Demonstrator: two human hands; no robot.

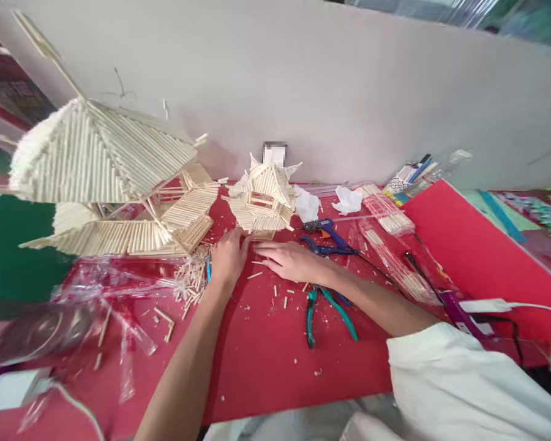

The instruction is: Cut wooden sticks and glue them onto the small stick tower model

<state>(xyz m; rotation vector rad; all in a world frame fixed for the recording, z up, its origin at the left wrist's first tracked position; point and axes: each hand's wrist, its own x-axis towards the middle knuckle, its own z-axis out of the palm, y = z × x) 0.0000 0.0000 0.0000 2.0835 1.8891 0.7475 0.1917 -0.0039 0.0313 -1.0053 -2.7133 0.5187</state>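
In the head view, a small pavilion model made of thin pale wooden sticks stands on the red table near the wall. My left hand is at the front left of its base, thumb and forefinger slightly apart; its other fingers are partly hidden. To the right, my right hand lies low over the table with fingers stretched toward the base, nothing visible in them. Between the hands and just below them lie short stick pieces. A blue glue gun rests beyond my right wrist.
A larger stick pavilion stands at the left, with a pile of stick offcuts before it. Green-handled pliers lie below my right forearm. Bagged sticks, crumpled white tissue and a red board occupy the right.
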